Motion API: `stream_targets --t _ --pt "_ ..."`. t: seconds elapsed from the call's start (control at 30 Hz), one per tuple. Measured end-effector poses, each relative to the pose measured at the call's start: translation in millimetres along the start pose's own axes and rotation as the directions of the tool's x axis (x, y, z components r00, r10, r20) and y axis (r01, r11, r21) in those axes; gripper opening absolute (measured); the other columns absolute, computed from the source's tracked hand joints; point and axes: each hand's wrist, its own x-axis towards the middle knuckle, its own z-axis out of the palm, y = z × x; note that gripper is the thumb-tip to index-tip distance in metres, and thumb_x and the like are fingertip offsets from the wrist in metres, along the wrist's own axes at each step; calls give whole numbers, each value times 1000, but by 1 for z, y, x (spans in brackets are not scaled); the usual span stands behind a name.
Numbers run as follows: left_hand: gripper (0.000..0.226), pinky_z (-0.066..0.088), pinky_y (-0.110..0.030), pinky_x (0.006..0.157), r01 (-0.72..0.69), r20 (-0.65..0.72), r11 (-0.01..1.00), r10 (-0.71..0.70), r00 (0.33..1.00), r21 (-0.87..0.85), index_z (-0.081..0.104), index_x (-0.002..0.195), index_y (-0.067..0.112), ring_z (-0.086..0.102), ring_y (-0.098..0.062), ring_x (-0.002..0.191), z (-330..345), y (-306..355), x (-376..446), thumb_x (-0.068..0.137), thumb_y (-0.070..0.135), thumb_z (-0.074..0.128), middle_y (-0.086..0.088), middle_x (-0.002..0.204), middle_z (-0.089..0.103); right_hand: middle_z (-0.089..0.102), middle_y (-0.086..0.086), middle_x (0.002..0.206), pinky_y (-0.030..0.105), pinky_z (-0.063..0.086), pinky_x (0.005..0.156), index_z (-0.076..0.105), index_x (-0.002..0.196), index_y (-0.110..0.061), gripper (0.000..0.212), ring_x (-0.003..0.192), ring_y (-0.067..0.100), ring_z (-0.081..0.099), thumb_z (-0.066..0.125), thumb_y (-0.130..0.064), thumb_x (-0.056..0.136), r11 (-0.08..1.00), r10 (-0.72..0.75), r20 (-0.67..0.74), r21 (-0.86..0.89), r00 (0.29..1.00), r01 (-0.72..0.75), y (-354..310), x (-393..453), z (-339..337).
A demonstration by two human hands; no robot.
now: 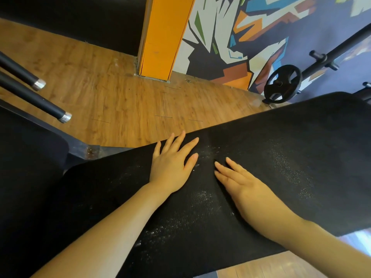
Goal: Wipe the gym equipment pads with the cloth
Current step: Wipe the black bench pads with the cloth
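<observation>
A long black bench pad (291,149) runs from lower left to upper right, speckled with white dust along its middle. My left hand (172,167) lies flat on the pad near its far edge, fingers spread and straight. My right hand (243,187) rests on its outer edge on the pad just to the right, fingers straight and together. Neither hand holds anything. No cloth is in view.
A second black pad (30,153) sits at the left beside a metal frame bracket (90,151). Two black bars with silver ends (64,117) jut in from the left. A weight plate (282,83) hangs on a rack by the painted wall. An orange column (160,37) stands on the wood floor.
</observation>
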Motion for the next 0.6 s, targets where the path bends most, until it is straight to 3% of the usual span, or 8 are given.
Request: stream_targets --t 0.1,0.2,0.3,0.37,0.5,0.6 --pt "51 1 -46 120 5 -5 1000 -5 1000 -2 15 149 50 -1 -15 149 0 1 -1 98 55 20 9 162 6 51 11 140 44 29 107 56 131 -5 58 133 36 42 75 -7 77 1000 -7 2 -14 1000 7 6 10 2" --pt "50 1 -45 120 1 -16 1000 -2 1000 -10 16 148 49 0 -15 149 -1 2 -1 99 54 22 9 162 8 29 13 154 39 14 119 36 144 -3 48 145 33 17 46 -8 97 995 92 -12 48 996 -91 14 71 -1" --pt "50 2 -43 120 15 -42 999 -17 999 -45 20 150 44 5 -15 149 -1 1 -1 101 51 27 5 163 7 20 14 157 31 5 118 27 148 -2 49 147 30 9 37 -9 101 978 196 -53 78 979 -192 16 101 0" --pt "51 4 -39 120 61 -71 993 -68 995 -102 22 152 35 10 -17 148 0 0 -1 102 45 31 1 163 6 21 14 157 32 9 118 28 148 -2 51 147 31 12 41 -7 99 985 168 -20 32 986 -167 10 82 2" --pt "48 4 -35 121 74 -43 986 -81 996 -153 25 152 25 7 -14 149 -3 -2 1 105 33 29 3 161 16 54 16 136 45 43 99 58 128 -1 63 127 37 49 79 -6 68 998 65 47 10 997 -65 -21 1 0" --pt "46 9 -34 121 49 -50 989 -57 997 -139 27 151 27 12 -13 148 -7 -7 2 105 28 30 4 160 21 57 13 134 43 40 98 61 125 -4 66 125 35 52 83 -9 64 999 34 57 -23 998 -33 -21 -5 4"
